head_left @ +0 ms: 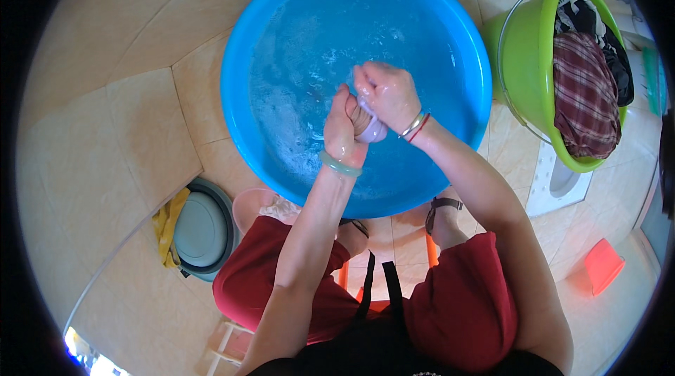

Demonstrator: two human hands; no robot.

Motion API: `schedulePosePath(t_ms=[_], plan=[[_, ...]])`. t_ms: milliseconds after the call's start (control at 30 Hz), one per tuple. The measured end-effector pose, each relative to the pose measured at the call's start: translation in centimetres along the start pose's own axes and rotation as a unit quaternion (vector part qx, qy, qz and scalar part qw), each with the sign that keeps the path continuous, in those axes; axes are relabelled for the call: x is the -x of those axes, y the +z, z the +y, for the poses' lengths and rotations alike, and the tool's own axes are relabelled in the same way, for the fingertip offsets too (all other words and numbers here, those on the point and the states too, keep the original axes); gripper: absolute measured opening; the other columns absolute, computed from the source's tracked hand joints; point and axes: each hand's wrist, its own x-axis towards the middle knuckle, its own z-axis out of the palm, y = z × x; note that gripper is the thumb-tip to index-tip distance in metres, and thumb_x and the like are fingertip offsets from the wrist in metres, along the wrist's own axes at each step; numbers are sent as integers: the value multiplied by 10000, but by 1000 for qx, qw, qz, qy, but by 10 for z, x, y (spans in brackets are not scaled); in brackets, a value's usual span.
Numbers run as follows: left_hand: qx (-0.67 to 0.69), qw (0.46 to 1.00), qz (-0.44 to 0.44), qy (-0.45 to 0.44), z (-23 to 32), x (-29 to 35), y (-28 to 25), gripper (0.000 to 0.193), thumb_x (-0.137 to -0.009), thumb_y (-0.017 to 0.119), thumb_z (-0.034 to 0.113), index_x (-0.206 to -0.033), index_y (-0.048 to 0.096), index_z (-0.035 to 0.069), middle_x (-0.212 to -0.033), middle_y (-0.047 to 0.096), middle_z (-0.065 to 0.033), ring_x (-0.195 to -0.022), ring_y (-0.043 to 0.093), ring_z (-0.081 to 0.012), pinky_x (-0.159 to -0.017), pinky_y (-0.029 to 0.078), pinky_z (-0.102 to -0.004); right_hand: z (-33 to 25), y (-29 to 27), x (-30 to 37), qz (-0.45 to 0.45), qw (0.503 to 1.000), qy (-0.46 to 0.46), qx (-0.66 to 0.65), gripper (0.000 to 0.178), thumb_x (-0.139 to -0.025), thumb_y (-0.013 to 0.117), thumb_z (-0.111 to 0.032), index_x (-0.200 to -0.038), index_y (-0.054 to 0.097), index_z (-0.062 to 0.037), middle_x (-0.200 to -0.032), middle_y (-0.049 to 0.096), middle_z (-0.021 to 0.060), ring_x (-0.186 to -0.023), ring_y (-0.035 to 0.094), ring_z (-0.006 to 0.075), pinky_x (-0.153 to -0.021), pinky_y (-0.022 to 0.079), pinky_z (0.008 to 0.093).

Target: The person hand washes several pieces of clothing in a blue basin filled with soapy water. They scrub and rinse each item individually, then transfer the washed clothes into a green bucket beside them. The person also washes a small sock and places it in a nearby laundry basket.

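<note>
A wide blue basin [235,126] holds water with patches of suds. Above its middle, my two hands are close together on a small, wet, pale lilac cloth [373,131]. My left hand [339,126], with a pale green bangle at the wrist, is closed around the cloth from the left. My right hand [388,93] makes a fist on it from the upper right and wears a metal bracelet and a red cord. Most of the cloth is hidden by my fingers, so its kind does not show.
At the right stands a green bucket [520,59] with a plaid garment [587,94] and dark clothes. Near it are a white floor toilet [559,182] and an orange-red object [603,267]. A grey-green round basin [202,228], yellow cloth [171,228] and pink basin [246,207] are at the left.
</note>
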Motion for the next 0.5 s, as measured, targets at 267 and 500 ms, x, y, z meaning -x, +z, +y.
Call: schedulePosePath(t_ms=[267,500], plan=[[-192,975,102,56,11,10,-16,483,-994,525,297,-1435,346,218,-1437,414,-80,-1332,378,-307,-1065,308,-569,51,7,32,-74,980,161,-92,240,-925,578,-174,-1106,530,-25,-1076,576,233,-991,570,410,-826,477,466],[-39,998,28,-47,-3,14,-10,475,-1027,415,330,-1456,340,141,-1457,404,-106,-1340,380,-310,-1102,308,-511,9,-13,34,-96,980,88,-150,108,-847,633,-74,-953,613,-71,-940,593,121,-943,582,324,-843,477,387]])
